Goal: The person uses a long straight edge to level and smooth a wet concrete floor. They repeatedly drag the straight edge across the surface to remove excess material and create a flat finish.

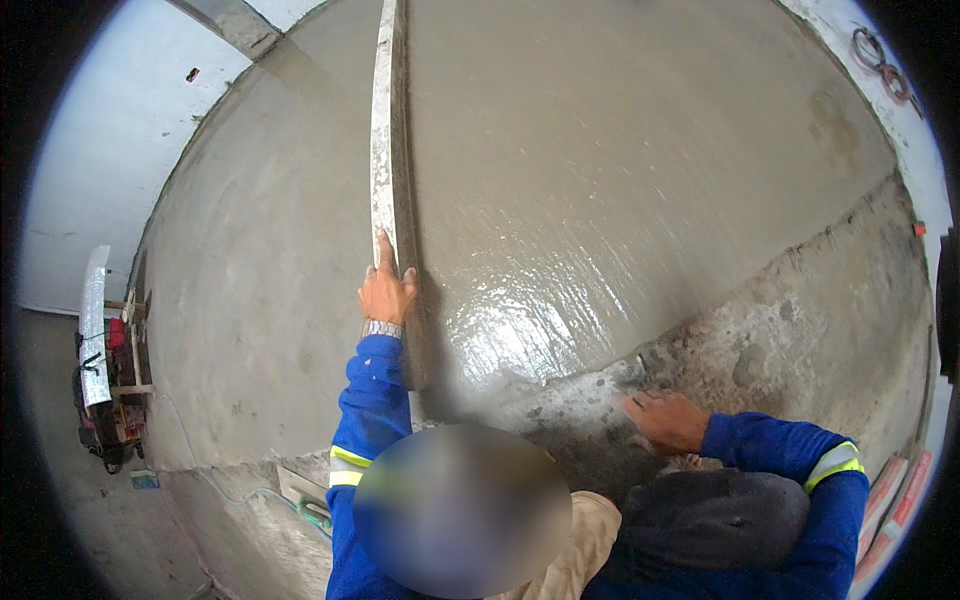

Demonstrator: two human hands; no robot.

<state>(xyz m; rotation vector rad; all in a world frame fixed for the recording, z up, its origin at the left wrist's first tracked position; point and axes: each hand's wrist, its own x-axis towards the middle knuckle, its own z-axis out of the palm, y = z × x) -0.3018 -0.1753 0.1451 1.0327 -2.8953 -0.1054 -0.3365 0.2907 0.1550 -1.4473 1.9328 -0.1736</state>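
Note:
A long pale straightedge (382,130), spattered with cement, lies across the floor and runs away from me. My left hand (388,293) grips its near end from above, with the index finger stretched along the top. To its right spreads wet, shining screed (560,250); smoother, duller screed (250,270) lies to its left. My right hand (668,420) is low over the rough, crusted strip (770,340) beside my knee. Its fingers reach left, partly spread, and no tool shows in them. Whether its fingertips touch the floor is unclear.
White walls (130,130) bound the floor. At the left stand a silvery board (95,330) and bundled gear. A flat trowel (300,485) and a thin hose (215,490) lie at lower left. Bags (895,520) rest at lower right; coiled cable (880,65) is far right.

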